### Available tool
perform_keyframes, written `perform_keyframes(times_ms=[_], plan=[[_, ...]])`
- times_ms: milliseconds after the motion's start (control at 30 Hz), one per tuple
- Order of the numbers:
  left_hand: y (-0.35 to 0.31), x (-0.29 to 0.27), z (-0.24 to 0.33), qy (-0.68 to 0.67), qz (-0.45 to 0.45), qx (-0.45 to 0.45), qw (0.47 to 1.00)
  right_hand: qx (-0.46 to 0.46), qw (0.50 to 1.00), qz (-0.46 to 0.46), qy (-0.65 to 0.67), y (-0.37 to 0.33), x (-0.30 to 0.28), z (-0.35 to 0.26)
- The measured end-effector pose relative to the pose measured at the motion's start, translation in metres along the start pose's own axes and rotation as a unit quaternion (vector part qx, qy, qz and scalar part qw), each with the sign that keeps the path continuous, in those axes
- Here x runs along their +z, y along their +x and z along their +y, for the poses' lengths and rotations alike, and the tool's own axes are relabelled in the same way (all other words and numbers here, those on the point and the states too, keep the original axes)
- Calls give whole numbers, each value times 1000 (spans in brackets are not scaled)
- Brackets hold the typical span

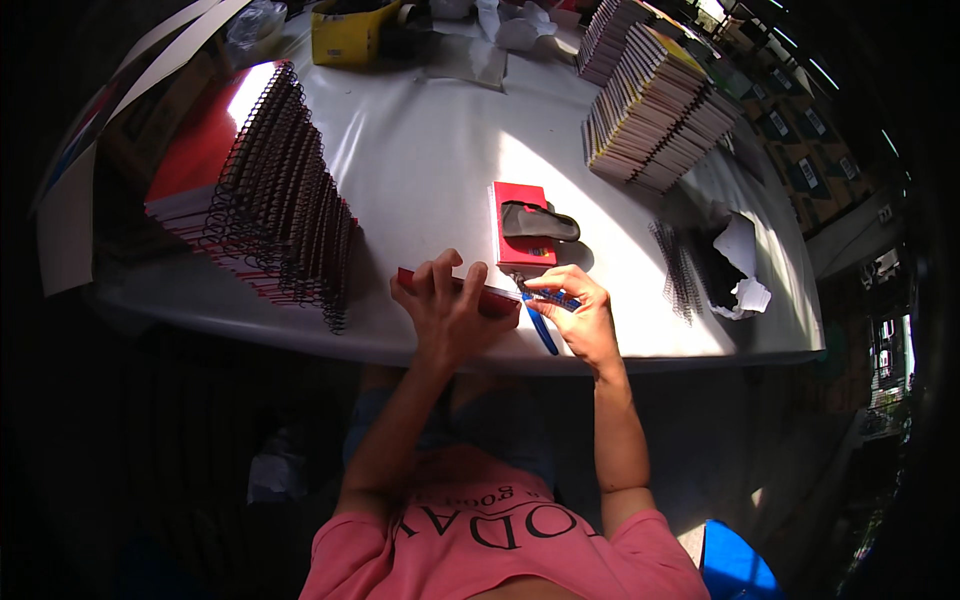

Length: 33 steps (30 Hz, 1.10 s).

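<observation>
My left hand [447,305] holds a small red notebook [500,308] down at the table's near edge, its fingers curved over the cover. At the notebook's right end, my right hand [580,315] is closed with thumb and fingertips together. Blue-handled pliers [541,328] are in that hand, one handle among the fingers and the other sticking out toward me. Whether the fingertips also pinch a wire end cannot be made out. Just beyond lies another red notebook [508,252] with a dark, elongated flat object [540,222] on top.
A tall stack of red spiral-bound notebooks [190,160] stands at left. Stacks of notebooks [650,110] rise at far right. Loose dark wire coils [678,270] and torn white paper [738,262] lie at right. A yellow bin [345,38] sits at the back of the white-covered table [400,150].
</observation>
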State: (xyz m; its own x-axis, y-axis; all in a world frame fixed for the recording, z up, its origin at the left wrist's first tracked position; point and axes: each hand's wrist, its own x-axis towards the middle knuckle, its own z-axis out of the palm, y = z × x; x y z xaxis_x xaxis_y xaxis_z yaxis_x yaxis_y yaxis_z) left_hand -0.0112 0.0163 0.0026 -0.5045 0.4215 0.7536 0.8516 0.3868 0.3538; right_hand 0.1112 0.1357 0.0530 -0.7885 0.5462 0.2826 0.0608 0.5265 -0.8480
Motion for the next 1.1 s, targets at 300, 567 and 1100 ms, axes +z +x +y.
perform_keyframes(times_ms=[300, 567, 1100], plan=[[2, 0, 10, -5, -47, -10, 999, 53, 980, -95, 168, 7, -11, 14], [3, -2, 12, 15, -62, -19, 998, 138, 952, -204, 180, 7, -24, 0], [5, -19, -12, -121, -60, 28, 990, 31, 993, -94, -72, 49, -33, 17]])
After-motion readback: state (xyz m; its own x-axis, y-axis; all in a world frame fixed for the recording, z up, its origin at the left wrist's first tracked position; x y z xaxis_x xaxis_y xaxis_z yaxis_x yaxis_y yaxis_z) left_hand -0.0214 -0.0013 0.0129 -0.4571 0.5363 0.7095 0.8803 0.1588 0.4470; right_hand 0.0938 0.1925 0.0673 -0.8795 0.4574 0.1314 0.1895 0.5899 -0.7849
